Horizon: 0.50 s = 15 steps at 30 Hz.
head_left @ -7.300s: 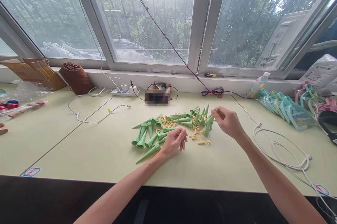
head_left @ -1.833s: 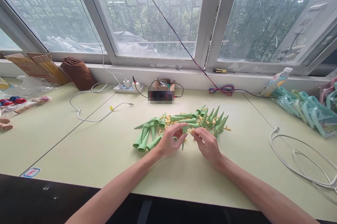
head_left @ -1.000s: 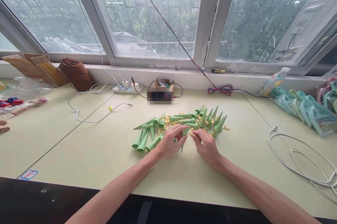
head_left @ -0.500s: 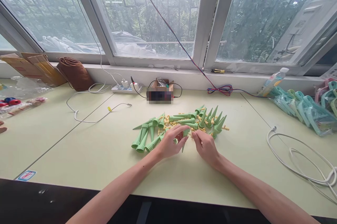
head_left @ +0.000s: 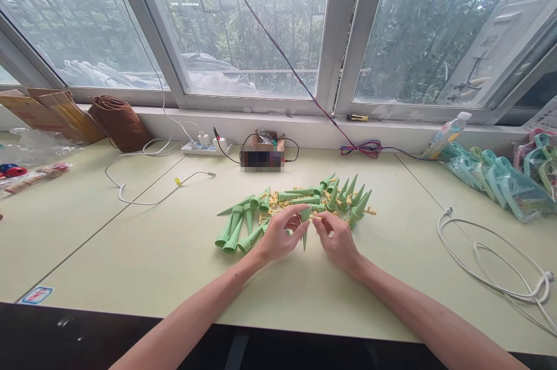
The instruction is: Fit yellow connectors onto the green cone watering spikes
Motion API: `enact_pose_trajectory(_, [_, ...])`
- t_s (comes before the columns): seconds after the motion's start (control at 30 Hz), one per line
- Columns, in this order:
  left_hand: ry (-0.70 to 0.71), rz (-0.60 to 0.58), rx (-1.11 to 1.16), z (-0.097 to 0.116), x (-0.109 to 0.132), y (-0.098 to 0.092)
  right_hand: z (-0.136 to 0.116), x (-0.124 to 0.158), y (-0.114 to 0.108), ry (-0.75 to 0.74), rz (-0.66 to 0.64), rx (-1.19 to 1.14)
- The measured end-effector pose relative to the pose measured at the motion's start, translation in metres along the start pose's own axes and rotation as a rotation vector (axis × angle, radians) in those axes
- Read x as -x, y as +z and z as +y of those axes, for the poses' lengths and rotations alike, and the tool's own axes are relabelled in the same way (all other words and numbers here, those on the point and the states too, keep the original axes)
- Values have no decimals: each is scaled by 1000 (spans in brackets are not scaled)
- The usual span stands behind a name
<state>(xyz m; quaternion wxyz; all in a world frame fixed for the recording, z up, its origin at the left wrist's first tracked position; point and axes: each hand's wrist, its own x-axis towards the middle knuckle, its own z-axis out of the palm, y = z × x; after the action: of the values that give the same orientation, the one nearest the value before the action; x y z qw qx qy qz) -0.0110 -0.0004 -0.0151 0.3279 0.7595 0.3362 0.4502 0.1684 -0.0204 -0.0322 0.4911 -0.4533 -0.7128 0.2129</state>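
Observation:
A pile of green cone-shaped plastic spikes (head_left: 243, 220) and small yellow plugs (head_left: 273, 200) lies on the pale green table (head_left: 130, 242). My left hand (head_left: 278, 235) is closed round one green spike (head_left: 305, 229), held with its tip pointing down. My right hand (head_left: 337, 239) sits just right of it, pinching a small yellow plug (head_left: 315, 217) against the spike's wide top end. Several spikes (head_left: 351, 203) stand or lean upright behind my right hand.
A power strip (head_left: 206, 147) and a small box with wires (head_left: 262, 156) sit by the window ledge. A white cable (head_left: 483, 254) loops at the right, another (head_left: 139, 199) at the left. Teal plastic hangers in bags (head_left: 496, 181) lie far right, a brown pouch (head_left: 117, 123) far left.
Since a second ago both hands stay together at the spike, fingers shifting slightly. Earlier, my right hand was up at the standing spikes and my left rested on the pile.

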Motion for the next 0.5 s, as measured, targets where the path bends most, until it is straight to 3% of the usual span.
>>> enact_pose_trajectory(0.2, [18,-14,-39,-3,1,2,-1,1,1,66,-24,-104])
enact_pose_trajectory(0.4, [126,-38,-158,-6,4,3,-3,3,2,229,-86,-311])
enact_pose_trajectory(0.5, [109,-32,-106,-5,4,4,-3,3,3,245,-76,-359])
